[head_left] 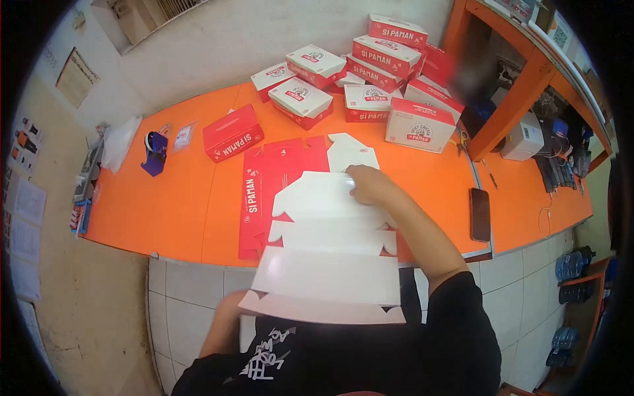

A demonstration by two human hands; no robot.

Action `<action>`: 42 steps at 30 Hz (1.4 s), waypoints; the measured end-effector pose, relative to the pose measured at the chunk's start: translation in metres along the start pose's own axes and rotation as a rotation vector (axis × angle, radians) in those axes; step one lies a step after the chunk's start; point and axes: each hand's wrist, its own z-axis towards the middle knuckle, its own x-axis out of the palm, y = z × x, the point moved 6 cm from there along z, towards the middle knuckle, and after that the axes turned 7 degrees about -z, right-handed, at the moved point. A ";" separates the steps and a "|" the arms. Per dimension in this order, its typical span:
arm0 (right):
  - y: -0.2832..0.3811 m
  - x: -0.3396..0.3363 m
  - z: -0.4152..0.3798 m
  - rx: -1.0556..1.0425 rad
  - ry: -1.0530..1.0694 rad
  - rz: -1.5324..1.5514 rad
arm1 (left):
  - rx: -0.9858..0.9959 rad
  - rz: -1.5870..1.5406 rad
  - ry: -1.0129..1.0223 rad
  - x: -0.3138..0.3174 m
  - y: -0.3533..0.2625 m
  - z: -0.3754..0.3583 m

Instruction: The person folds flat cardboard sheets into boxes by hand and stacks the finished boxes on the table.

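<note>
Our right hand (368, 185) reaches over the orange worktop (172, 211), its fingers closed on the far edge of a white carton blank (330, 277). The blank is opened out flat, creased across, its far part above the worktop and its near end jutting past the front edge towards our body. Our left forearm (221, 325) runs behind the blank's near left corner; the hand there is hidden, so we cannot tell how its fingers stand. Partly under the blank lies a red carton sheet (254, 224) printed SI PAMAN, with a white flap (353, 153) showing beyond our right hand. Folded boxes (301, 98) crowd the back, some stacked. We see a phone (480, 214) to the right and a blue tape dispenser (154, 155) to the left.
</note>
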 end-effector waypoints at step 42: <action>0.030 0.025 -0.020 -0.257 -0.847 0.003 | 0.409 0.382 -1.042 -0.106 -0.075 0.175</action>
